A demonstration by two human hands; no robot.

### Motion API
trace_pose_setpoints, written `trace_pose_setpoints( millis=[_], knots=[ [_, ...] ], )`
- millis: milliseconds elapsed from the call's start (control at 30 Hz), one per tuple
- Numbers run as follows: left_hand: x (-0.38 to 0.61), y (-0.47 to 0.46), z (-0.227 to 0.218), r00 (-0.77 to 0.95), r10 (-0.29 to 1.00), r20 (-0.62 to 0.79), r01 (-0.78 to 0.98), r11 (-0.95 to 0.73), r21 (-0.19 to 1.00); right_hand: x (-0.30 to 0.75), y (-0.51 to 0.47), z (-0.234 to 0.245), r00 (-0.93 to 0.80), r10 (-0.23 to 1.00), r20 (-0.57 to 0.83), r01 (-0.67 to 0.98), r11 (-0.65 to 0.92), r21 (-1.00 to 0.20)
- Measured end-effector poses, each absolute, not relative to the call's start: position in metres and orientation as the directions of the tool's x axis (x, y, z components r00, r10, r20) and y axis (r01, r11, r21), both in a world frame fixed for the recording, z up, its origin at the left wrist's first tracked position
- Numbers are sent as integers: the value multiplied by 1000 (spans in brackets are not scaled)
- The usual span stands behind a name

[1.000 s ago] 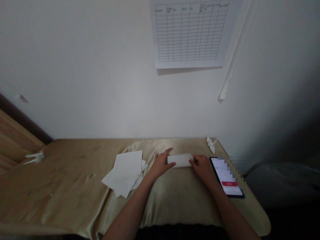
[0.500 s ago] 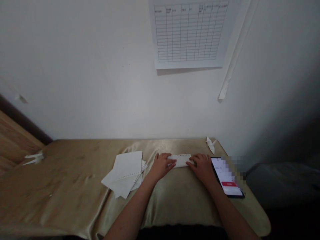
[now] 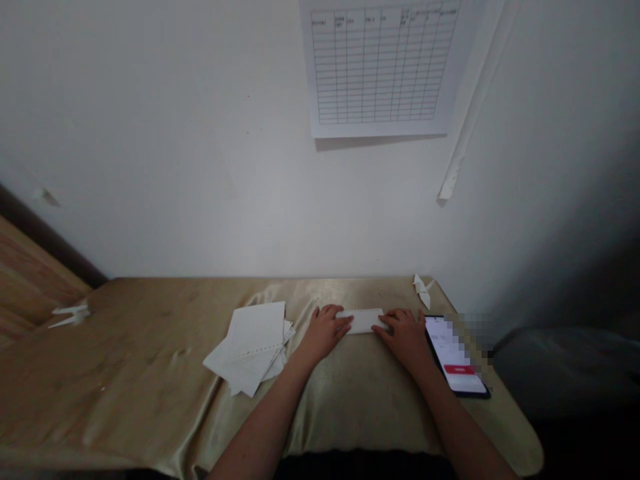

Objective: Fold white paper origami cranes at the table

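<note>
A white sheet of paper (image 3: 364,321), folded into a narrow strip with a row of punched holes along its far edge, lies on the cloth-covered table. My left hand (image 3: 326,332) grips its left end, thumb on top near the front edge. At the other end, my right hand (image 3: 404,337) holds the paper in the same way. Parts of both ends are hidden under my fingers. To the left of my left hand is a loose pile of white paper sheets (image 3: 257,337), some with punched holes.
A lit phone (image 3: 463,381) lies right of my right hand. Behind it sits a folded paper crane (image 3: 423,291); another white folded paper piece (image 3: 73,315) is at the far left. The wall with a printed table sheet (image 3: 375,73) rises behind the tabletop (image 3: 130,373).
Both hands keep their hold on the folded paper, with only slight finger movement. The view has shifted a little.
</note>
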State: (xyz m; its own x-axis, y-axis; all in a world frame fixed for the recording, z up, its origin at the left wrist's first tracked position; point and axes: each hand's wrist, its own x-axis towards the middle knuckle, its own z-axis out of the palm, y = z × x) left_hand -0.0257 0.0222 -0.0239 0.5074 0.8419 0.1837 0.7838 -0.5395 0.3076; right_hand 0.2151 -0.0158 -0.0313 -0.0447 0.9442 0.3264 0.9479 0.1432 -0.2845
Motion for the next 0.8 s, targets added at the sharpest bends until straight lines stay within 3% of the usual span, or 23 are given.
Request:
trace_pose_setpoints(
  millis=[800],
  knots=[
    [-25, 24, -28, 479, 854, 204, 805, -520, 284, 210, -18, -28, -39, 946, 323, 963, 122, -241]
  ],
)
